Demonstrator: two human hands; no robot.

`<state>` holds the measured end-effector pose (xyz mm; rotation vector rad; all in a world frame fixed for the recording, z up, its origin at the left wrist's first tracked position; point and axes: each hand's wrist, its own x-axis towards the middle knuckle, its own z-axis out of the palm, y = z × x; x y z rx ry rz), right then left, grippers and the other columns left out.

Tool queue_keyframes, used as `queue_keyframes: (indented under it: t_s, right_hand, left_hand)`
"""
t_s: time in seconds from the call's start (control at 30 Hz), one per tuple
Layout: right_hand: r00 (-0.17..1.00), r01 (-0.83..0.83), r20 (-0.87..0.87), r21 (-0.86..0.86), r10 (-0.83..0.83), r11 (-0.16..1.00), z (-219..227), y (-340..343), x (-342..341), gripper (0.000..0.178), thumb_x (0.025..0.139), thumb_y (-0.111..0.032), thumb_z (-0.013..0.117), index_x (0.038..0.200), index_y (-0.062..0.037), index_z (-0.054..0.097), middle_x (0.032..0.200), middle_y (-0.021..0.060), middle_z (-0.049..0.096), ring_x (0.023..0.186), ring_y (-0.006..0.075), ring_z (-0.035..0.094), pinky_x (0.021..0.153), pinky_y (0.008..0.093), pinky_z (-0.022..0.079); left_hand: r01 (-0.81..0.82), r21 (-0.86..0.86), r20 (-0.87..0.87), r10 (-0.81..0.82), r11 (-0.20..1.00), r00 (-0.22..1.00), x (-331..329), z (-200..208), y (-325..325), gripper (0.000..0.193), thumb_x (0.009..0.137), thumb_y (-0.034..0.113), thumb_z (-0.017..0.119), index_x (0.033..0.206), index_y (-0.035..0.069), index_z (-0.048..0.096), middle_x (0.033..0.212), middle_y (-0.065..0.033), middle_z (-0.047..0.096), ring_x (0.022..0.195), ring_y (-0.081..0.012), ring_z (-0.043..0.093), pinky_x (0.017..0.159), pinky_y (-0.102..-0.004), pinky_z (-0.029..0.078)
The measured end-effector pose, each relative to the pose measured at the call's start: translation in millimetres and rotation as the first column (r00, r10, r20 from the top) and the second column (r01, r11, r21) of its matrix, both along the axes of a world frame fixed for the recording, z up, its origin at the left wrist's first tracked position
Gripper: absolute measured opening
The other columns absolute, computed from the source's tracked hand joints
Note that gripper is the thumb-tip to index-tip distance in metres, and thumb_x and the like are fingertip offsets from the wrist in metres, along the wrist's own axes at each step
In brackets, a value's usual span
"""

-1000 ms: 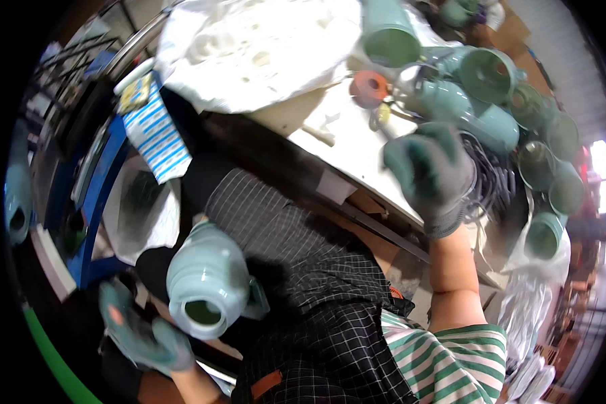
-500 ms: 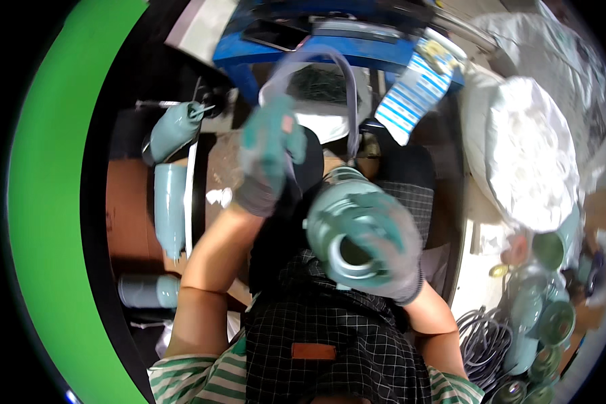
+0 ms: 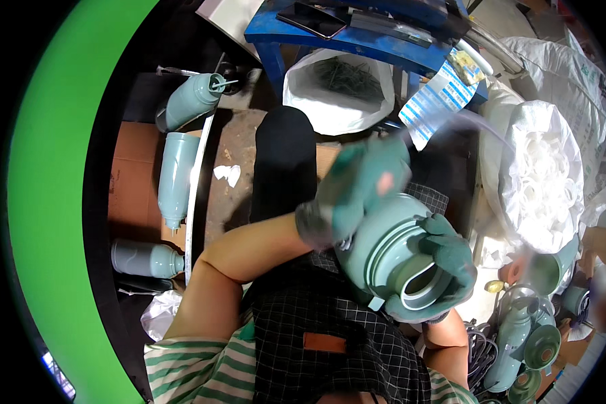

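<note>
One pale green jug body (image 3: 374, 259) over the person's lap, tilted, mouth toward the wearer. Right hand (image 3: 451, 259): grip clamped around its neck. Left hand (image 3: 360, 185): blurred, beside the jug's far side; grip state cannot be told. Three bottle-shaped pieces (image 3: 180, 175) at left. Beyond: one white bag (image 3: 347, 121) with green strips (image 3: 347, 77), one blue table (image 3: 269, 34), one phone (image 3: 310, 20) on it.

A glossy pale blue-green thermos jug body (image 3: 377, 246) lies tilted over the lap, its open, light-rimmed mouth facing the lower right. Stepped rings circle the shoulder below the neck, and a small square tab sticks out near the lower edge. A greyish strap (image 3: 481, 124), blurred, arcs beyond it to the upper right.
</note>
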<state>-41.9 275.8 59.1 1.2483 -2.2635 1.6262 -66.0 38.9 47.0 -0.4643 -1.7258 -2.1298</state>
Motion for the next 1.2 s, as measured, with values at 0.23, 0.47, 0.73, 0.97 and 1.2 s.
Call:
queue_keyframes:
  t_s: [0.23,0.47,0.73,0.97,1.2]
  right_hand:
    - [0.996,0.087,0.031,-0.042,-0.086,0.995,15.4,-0.9,0.1,0.047,0.072,-0.016,0.093,0.109,-0.0065,0.066,0.104,0.0164,0.073,0.108,0.0400,0.071,0.099,0.0608,0.054]
    - [0.912,0.172,0.410,-0.430,0.022,0.886,8.6,1.0,-11.2,0.055,0.069,-0.022,0.097,0.109,-0.0032,0.065,0.111,0.0217,0.071,0.110,0.0414,0.069,0.100,0.0588,0.053]
    - [0.934,0.150,0.346,-0.161,-0.086,0.976,33.0,-18.0,-14.1,0.080,0.079,-0.029,0.091,0.141,0.0012,0.051,0.130,0.0187,0.064,0.125,0.0344,0.062,0.106,0.0475,0.053]
    - [0.625,0.525,0.780,-0.459,0.042,0.717,19.4,-27.8,-58.8,0.062,0.099,-0.014,0.059,0.156,-0.0012,0.039,0.121,0.0118,0.061,0.088,0.0158,0.058,0.079,0.0294,0.051]
    - [0.296,0.510,0.719,-0.676,0.629,0.532,-11.2,-33.1,-71.8,0.065,0.098,-0.002,0.050,0.161,-0.0042,0.036,0.081,0.0033,0.051,0.059,0.0081,0.045,0.052,0.0226,0.041]
  left_hand:
    - [0.434,-0.320,-0.235,-0.514,0.842,0.825,19.0,27.4,-4.4,0.034,0.088,0.034,0.081,0.094,0.005,0.065,0.092,-0.0092,0.067,0.082,-0.0199,0.069,0.068,-0.0329,0.058]
    - [0.176,-0.512,-0.527,-0.470,0.841,0.708,34.8,52.5,33.5,0.028,0.082,0.031,0.077,0.072,0.010,0.060,0.079,-0.0046,0.066,0.064,-0.0223,0.065,0.049,-0.0380,0.046]
    - [0.044,0.531,0.467,-0.335,0.846,0.818,-26.4,7.3,-11.5,0.025,0.105,0.036,0.062,0.096,0.012,0.057,0.064,0.0058,0.043,0.053,-0.0084,0.044,0.051,-0.0238,0.040]
    - [0.014,0.626,0.462,-0.385,0.780,0.799,-1.0,20.9,-24.2,0.043,0.106,0.052,0.055,0.087,0.015,0.052,0.061,0.0078,0.040,0.051,-0.0048,0.042,0.047,-0.0189,0.033]
    - [-0.031,-0.540,0.254,0.197,0.841,0.947,59.2,72.4,-6.5,0.070,0.100,0.044,0.067,0.149,0.000,0.045,0.141,-0.0178,0.056,0.129,-0.0308,0.056,0.109,-0.0453,0.045]
